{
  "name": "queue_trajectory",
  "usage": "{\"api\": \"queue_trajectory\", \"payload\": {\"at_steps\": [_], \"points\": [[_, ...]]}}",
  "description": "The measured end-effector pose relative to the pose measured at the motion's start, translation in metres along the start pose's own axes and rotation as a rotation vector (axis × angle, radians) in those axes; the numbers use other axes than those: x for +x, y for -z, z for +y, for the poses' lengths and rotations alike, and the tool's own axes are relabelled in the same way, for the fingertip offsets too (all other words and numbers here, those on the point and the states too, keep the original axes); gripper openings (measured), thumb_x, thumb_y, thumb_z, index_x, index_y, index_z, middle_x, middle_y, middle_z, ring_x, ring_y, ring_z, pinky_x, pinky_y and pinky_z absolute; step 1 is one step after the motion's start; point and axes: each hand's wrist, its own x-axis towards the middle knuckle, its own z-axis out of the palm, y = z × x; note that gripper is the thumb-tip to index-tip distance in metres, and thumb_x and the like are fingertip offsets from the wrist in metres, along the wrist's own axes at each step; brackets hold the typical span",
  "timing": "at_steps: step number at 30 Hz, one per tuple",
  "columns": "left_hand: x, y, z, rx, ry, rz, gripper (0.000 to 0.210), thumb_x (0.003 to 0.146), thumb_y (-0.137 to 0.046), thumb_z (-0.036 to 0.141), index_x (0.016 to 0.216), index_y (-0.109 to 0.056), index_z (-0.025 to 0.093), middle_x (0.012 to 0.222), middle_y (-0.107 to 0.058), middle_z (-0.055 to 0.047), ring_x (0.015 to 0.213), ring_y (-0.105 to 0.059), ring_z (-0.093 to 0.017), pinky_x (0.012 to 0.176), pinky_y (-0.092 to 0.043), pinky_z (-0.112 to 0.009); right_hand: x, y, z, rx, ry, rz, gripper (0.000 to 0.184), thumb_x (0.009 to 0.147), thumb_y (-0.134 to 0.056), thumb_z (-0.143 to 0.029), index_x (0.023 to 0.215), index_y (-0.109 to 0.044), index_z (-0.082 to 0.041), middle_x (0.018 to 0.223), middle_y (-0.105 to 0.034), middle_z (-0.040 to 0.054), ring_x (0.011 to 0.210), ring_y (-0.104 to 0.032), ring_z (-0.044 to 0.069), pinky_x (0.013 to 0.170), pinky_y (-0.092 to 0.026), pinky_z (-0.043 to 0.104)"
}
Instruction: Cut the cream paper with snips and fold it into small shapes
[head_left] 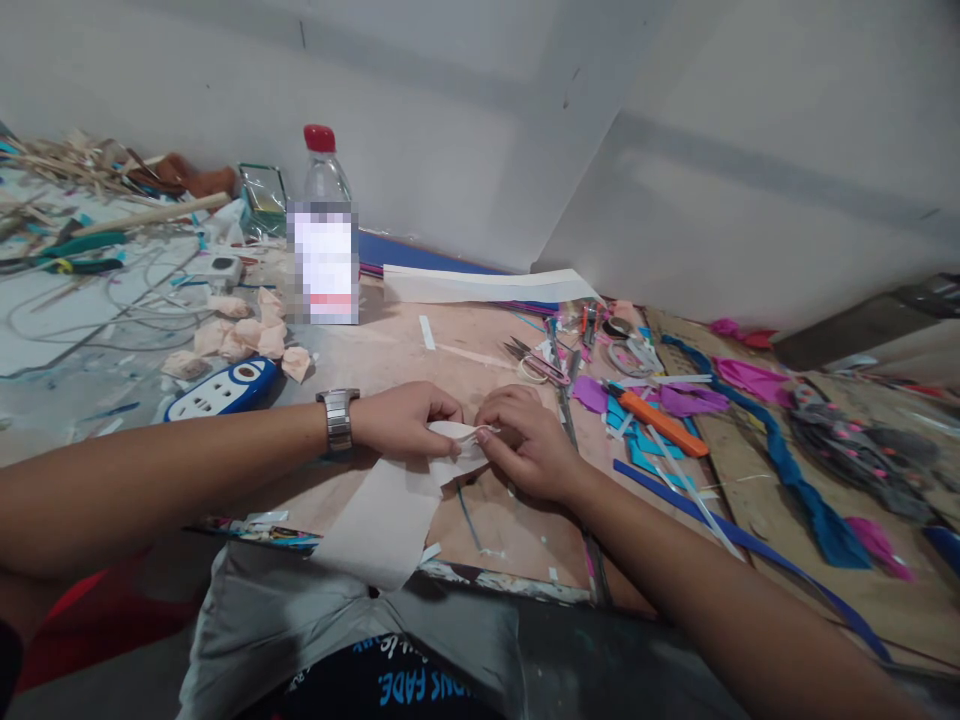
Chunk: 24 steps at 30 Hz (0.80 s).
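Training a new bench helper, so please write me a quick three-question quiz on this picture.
1. Which wrist wears the metal-banded watch?
A) left
B) right
C) neither

2. True or false: the cap on the standing bottle is green.

3. What do the left hand and right hand both hold?

Key:
1. A, the left.
2. False; the bottle has a red cap.
3. A pale strip, pinched up between them; paper or cloth, I cannot tell.
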Motion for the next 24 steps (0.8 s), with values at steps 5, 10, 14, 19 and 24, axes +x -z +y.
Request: {"api": "queue_trajectory", "payload": {"at_steps": [5, 10, 14, 19, 24], "points": [[-0.0009, -0.0006, 0.0025, -0.063, -0.043, -0.023, 0.032, 0.087, -0.068, 0.044, 0.077, -0.059, 0.015, 0.070, -0.052, 0.003, 0.064, -0.044, -0.010, 0.060, -0.034, -0.023, 0.0001, 0.0001, -0.0002, -0.011, 0.011, 0.004, 0.006, 0.093, -0.058, -0.024, 0.089, -0.063, -0.023, 0.086, -0.070, 0.0060, 0.090, -0.061, 0.025, 0.087, -0.043, 0.045], [0.0001, -0.0018, 0.0012, -0.128, -0.037, -0.014, 0.037, 0.093, -0.061, 0.048, 0.080, -0.061, 0.014, 0.068, -0.051, 0.003, 0.063, -0.044, -0.009, 0.059, -0.034, -0.022, 0.0006, 0.0009, -0.0018, -0.019, 0.027, -0.018, 0.006, 0.093, -0.059, -0.024, 0.089, -0.063, -0.023, 0.084, -0.070, 0.0056, 0.090, -0.062, 0.024, 0.088, -0.042, 0.045], [0.0003, -0.0023, -0.0008, -0.101, -0.038, -0.020, 0.033, 0.094, -0.060, 0.044, 0.083, -0.064, 0.013, 0.069, -0.056, 0.001, 0.062, -0.045, -0.009, 0.060, -0.036, -0.022, 0.0014, 0.0015, -0.0031, -0.022, 0.036, -0.037, 0.007, 0.094, -0.059, -0.025, 0.090, -0.064, -0.022, 0.085, -0.070, 0.0056, 0.092, -0.062, 0.025, 0.089, -0.041, 0.045], [0.0001, -0.0031, -0.0020, -0.075, -0.037, -0.008, 0.029, 0.092, -0.061, 0.040, 0.082, -0.065, 0.013, 0.069, -0.059, 0.001, 0.062, -0.047, -0.009, 0.061, -0.038, -0.022, 0.0017, 0.0011, -0.0035, -0.030, 0.039, -0.049, 0.012, 0.097, -0.056, -0.026, 0.089, -0.064, -0.023, 0.082, -0.070, 0.0051, 0.092, -0.062, 0.025, 0.090, -0.041, 0.045], [0.0009, -0.0035, -0.0035, -0.088, -0.046, -0.012, 0.030, 0.091, -0.062, 0.041, 0.078, -0.062, 0.014, 0.067, -0.053, 0.003, 0.062, -0.043, -0.009, 0.059, -0.035, -0.022, 0.0008, -0.0001, -0.0019, -0.031, 0.034, -0.043, 0.006, 0.095, -0.060, -0.027, 0.092, -0.064, -0.023, 0.086, -0.070, 0.0052, 0.093, -0.062, 0.025, 0.091, -0.041, 0.046]]}}
